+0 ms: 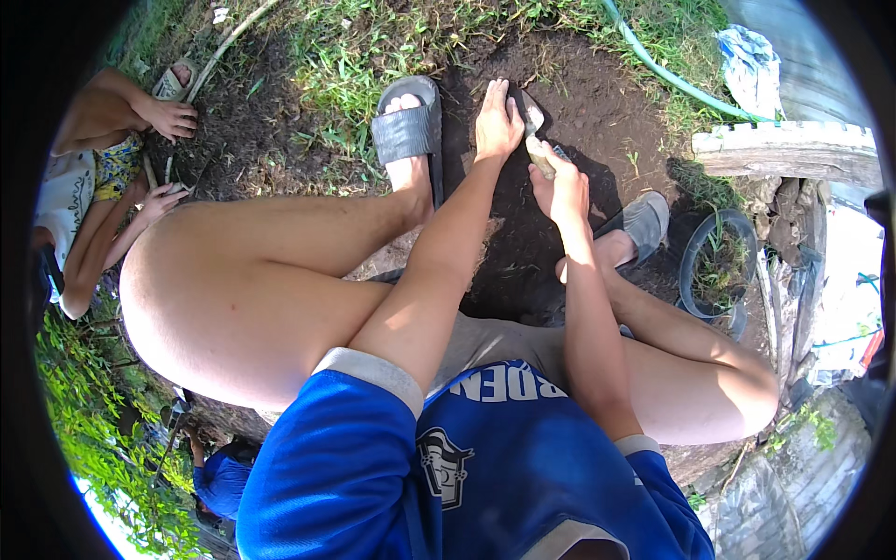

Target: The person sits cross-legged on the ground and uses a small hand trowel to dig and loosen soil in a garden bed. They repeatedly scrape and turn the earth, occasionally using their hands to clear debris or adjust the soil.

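Observation:
My right hand (562, 183) is closed around the light handle (541, 159) of a small hand trowel. The trowel's metal blade (532, 115) points away from me and lies at the dark bare soil (581, 105). Close to the left of the blade, my left hand (498, 124) is held out flat with its fingers extended, beside or against the blade; whether it touches is hard to tell. My feet in dark slide sandals (406, 133) stand on either side of the dug soil.
Another person's hands (171, 119) are at the left over soil, near a long stick (227, 45). A further person in blue (224, 483) is at lower left. A green hose (658, 66), a weathered plank (791, 154) and a black plastic ring (686, 262) lie at the right.

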### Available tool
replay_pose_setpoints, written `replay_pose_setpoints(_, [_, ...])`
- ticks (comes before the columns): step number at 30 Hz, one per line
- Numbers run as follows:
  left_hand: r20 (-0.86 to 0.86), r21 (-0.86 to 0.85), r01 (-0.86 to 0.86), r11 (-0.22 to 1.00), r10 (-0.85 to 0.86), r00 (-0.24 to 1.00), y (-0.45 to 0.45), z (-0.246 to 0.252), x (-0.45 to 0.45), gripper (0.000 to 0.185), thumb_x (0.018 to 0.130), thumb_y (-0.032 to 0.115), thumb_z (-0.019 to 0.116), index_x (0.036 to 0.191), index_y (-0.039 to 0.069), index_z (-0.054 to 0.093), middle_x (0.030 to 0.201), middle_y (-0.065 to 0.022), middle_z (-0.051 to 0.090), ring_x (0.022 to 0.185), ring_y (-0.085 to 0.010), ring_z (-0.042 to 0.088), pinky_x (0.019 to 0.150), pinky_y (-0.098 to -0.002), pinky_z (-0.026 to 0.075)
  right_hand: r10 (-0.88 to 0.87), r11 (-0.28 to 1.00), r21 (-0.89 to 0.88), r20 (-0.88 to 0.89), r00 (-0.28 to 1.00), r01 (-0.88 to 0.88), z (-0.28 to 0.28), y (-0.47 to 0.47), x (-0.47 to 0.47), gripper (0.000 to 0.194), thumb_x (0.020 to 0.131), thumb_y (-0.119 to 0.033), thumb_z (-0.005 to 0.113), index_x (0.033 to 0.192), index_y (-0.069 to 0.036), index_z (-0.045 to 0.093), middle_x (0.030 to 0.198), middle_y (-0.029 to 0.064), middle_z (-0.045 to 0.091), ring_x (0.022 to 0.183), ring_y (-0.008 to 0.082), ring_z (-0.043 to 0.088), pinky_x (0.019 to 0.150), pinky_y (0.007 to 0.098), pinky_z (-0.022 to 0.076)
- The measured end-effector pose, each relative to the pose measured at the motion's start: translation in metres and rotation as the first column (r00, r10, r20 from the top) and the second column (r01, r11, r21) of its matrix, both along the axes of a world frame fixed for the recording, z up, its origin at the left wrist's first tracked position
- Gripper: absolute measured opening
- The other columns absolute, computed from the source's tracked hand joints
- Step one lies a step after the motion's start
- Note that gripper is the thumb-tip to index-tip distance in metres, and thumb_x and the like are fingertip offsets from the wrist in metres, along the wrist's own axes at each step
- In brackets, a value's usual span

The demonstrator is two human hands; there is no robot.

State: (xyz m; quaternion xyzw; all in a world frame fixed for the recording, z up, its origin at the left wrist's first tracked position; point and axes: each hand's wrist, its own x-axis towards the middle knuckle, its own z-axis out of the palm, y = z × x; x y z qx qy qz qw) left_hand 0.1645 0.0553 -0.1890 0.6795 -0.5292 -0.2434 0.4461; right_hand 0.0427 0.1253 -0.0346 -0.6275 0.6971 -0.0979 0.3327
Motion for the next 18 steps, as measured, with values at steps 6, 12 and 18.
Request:
replay_pose_setpoints(6, [-0.375,0.095,-0.365,0.926,0.373,0.849,-0.038,0.038,-0.003,0.037,0.093,0.018,0.072,0.122,-0.004,0.07,0.104,-0.0201,0.077,0.096,-0.0269,0.074,0.091,-0.0355,0.056,-0.018,0.987,-0.157,0.125,0.992,0.038,0.017,-0.009,0.004,0.052,0.091,-0.023,0.073,0.141,-0.014,0.063,0.126,0.019,0.069,0.12,0.0347,0.066,0.1,0.0407,0.0536])
replay_pose_setpoints(12, [-0.294,0.27,-0.355,0.895,0.428,0.855,-0.072,0.055,0.032,0.033,0.096,0.027,0.067,0.107,-0.003,0.074,0.087,-0.0168,0.075,0.079,-0.0268,0.072,0.079,-0.0383,0.056,-0.184,0.979,-0.092,0.016,0.983,0.185,0.045,-0.018,-0.008,0.055,0.09,-0.031,0.072,0.142,-0.018,0.063,0.123,0.0208,0.07,0.115,0.0383,0.068,0.099,0.0446,0.0539])
replay_pose_setpoints(18, [0.181,0.076,-0.207,0.975,0.19,0.965,-0.02,0.027,0.04,0.048,0.101,0.019,0.054,0.141,-0.007,0.053,0.144,-0.0281,0.055,0.138,-0.0409,0.049,0.119,-0.0453,0.038,-0.231,0.973,0.012,-0.056,0.971,0.232,0.011,-0.008,-0.02,0.056,0.09,-0.03,0.069,0.145,-0.021,0.06,0.119,0.0238,0.071,0.114,0.0404,0.068,0.099,0.0468,0.0542])
